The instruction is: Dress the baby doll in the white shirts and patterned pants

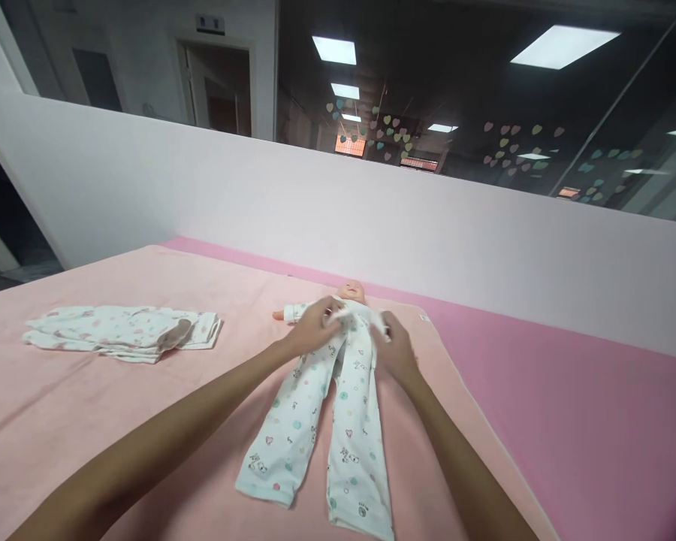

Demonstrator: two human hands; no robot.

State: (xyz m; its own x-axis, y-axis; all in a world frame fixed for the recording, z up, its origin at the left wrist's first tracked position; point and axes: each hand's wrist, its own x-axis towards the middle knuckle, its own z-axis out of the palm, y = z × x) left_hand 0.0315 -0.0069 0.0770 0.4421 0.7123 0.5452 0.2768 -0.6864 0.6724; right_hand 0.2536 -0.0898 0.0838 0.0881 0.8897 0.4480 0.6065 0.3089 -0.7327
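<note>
A baby doll [351, 290] lies on its back with its head toward the wall, wearing a white printed top. White baby pants [356, 406] with small coloured prints spread over its lower body, both legs stretched toward me. At the left of the waistband my left hand [317, 327] is closed on the pants' fabric. Opposite it, my right hand [394, 349] pinches the right side of the waistband. The top edge of the pants is bunched and somewhat blurred between my hands. One doll hand [278, 315] shows at the left; the doll's legs are hidden.
Folded white printed baby clothes [118, 330] lie to the left on the pink blanket [214, 406]. A darker pink mat surface [568, 376] extends to the right. Behind the doll stands a white low wall [372, 210] with a dark window [462, 90] above it.
</note>
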